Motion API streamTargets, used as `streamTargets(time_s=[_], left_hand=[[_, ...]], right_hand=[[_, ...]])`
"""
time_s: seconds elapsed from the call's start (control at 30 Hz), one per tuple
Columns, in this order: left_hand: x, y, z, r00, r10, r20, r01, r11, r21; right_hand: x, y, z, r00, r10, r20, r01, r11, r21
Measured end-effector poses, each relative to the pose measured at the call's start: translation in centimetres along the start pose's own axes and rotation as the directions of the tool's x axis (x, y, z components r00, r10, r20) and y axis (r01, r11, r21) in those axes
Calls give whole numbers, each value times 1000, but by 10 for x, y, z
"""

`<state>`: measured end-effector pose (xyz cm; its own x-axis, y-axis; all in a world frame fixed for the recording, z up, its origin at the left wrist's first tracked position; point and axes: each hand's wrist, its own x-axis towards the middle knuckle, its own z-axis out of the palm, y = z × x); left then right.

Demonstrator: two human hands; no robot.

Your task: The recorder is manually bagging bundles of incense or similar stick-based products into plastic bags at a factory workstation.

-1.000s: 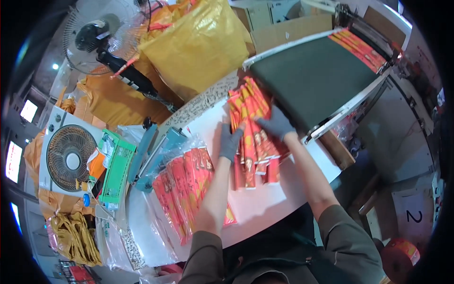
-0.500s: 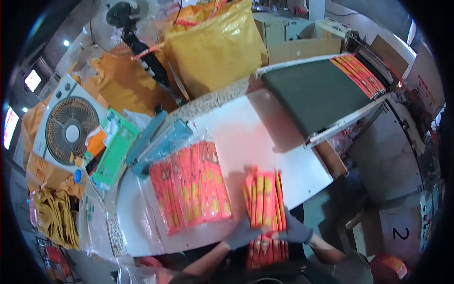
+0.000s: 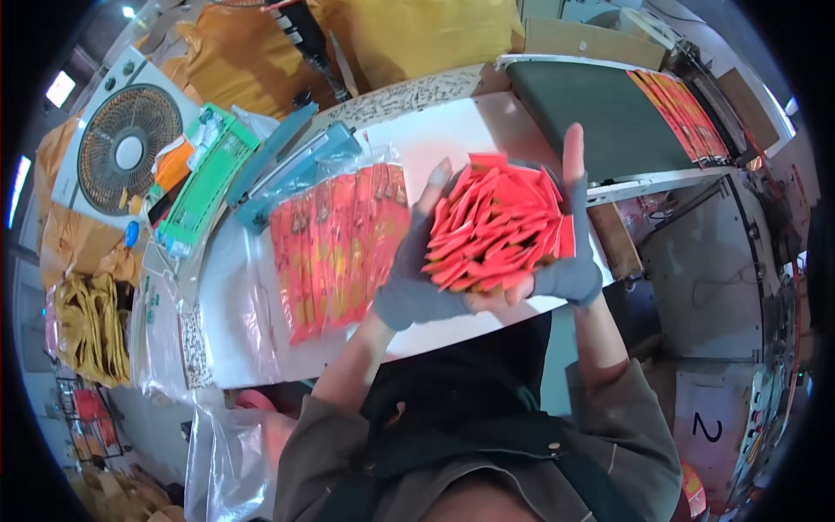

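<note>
Between my two hands is a thick bundle of slim red packets (image 3: 497, 228), its fanned ends facing up. My left hand (image 3: 419, 277), in a grey glove with bare fingertips, cups the bundle's left side. Around the right side wraps my right hand (image 3: 570, 271), gloved alike, its thumb pointing up along the packets. Some fingers meet under the near edge; others are hidden behind the bundle. Left of my hands, a clear plastic bag (image 3: 339, 248) filled with red and gold packets lies flat on the white table (image 3: 444, 335).
A dark green conveyor belt (image 3: 583, 109) carries a row of red packets (image 3: 683, 117) at the far right. Left of the bag stand a blue-grey sealer-like device (image 3: 300, 174), a green tray (image 3: 204, 187) and a box fan (image 3: 129, 152). Yellow sacks (image 3: 426, 43) stand behind the table.
My hands have raised the bundle from the table's front edge, up and away from my body. It has tipped from lying lengthwise to showing its ends. The view has shifted too.
</note>
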<state>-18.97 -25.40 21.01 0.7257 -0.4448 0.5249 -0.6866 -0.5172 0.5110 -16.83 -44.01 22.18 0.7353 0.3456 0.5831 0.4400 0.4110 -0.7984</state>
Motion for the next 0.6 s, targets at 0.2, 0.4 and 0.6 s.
streamTargets(time_s=[0.2, 0.4, 0.6], left_hand=[[-27, 37, 6, 932, -363, -11, 226, 604, -764], [-97, 16, 28, 821, -452, 347, 491, 250, -834], [-150, -3, 26, 725, -688, 14, 262, 257, -930]], right_hand=[[-34, -16, 49, 933, 42, -356, -54, 998, -24], [-26, 26, 35, 757, 593, 276, -643, 751, 151], [11, 89, 93, 558, 596, 578, -640, 752, -158]])
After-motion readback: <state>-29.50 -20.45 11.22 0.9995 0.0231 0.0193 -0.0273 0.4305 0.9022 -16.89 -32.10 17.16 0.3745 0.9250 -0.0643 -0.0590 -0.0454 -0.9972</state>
